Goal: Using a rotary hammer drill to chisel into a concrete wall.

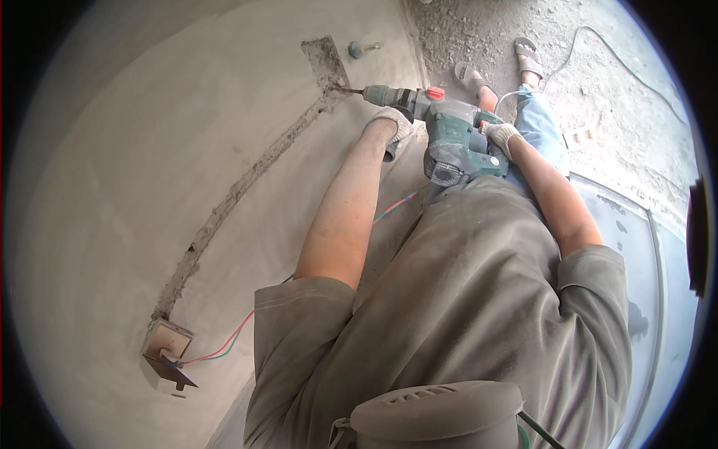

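A green and grey rotary hammer [449, 135] with a red selector knob lies crosswise in front of my body. My left hand [399, 127], in a white knit glove, is closed round its dark side handle near the front. My right hand [502, 138], gloved too, grips the rear handle with its fingers by the trigger. The bit [350, 90] points left, its tip at the lower edge of a rough rectangular recess [323, 61] in the plastered wall [187, 127]. From there a chiselled groove [243, 183] runs down the wall.
At the groove's lower end is an electrical box [166, 340] with red and green wires [238, 331]. A blue-collared fitting [355, 49] sticks out beside the recess. Rubble covers the floor [464, 30], where a power cord [624, 63] and a socket strip [580, 138] lie.
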A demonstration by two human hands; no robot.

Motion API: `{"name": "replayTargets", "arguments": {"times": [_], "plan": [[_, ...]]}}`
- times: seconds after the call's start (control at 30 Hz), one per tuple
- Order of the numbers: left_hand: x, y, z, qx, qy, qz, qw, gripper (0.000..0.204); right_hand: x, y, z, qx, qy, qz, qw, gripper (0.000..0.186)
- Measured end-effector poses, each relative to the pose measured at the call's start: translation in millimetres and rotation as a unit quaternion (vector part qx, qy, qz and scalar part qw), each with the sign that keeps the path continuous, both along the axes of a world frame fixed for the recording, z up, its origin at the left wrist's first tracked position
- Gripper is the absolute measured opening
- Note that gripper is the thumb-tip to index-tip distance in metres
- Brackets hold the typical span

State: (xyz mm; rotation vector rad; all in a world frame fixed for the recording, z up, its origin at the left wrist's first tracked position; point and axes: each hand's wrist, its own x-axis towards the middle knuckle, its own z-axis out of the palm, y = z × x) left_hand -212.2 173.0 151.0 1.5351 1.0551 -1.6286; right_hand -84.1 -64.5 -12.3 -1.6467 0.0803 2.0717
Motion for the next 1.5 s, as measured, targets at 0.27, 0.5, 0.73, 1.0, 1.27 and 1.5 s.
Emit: {"name": "replayTargets", "arguments": {"times": [0.27, 0.5, 0.73, 1.0, 1.27, 1.5], "plan": [[14, 34, -30, -0.129, 0.382, 0.238, 0.883, 0.022, 1, 15, 3, -0.037, 0.023, 0.011, 0.999, 0.04], [-11, 15, -10, 0.026, 0.025, -0.04, 0.999, 0.023, -9, 35, 6, -0.095, 0.075, -0.02, 0.992, 0.021], [-13, 14, -10, 0.03, 0.027, -0.023, 0.999, 0.024, -19, 26, -30, -0.058, 0.021, 0.075, 0.995, 0.017], [-6, 5, -4, 0.08, 0.084, 0.115, 0.987, 0.026, -26, 6, -32, -0.038, 0.017, 0.002, 0.999, 0.012], [-15, 11, -14, 0.012, 0.051, 0.036, 0.998, 0.034, -2, 23, 27, -0.01, -0.013, 0.027, 1.0, 0.019], [-3, 1, -9, 0.03, 0.01, 0.027, 0.999, 0.021, -11, 4, -17, -0.042, 0.003, 0.031, 0.999, 0.027]]}}
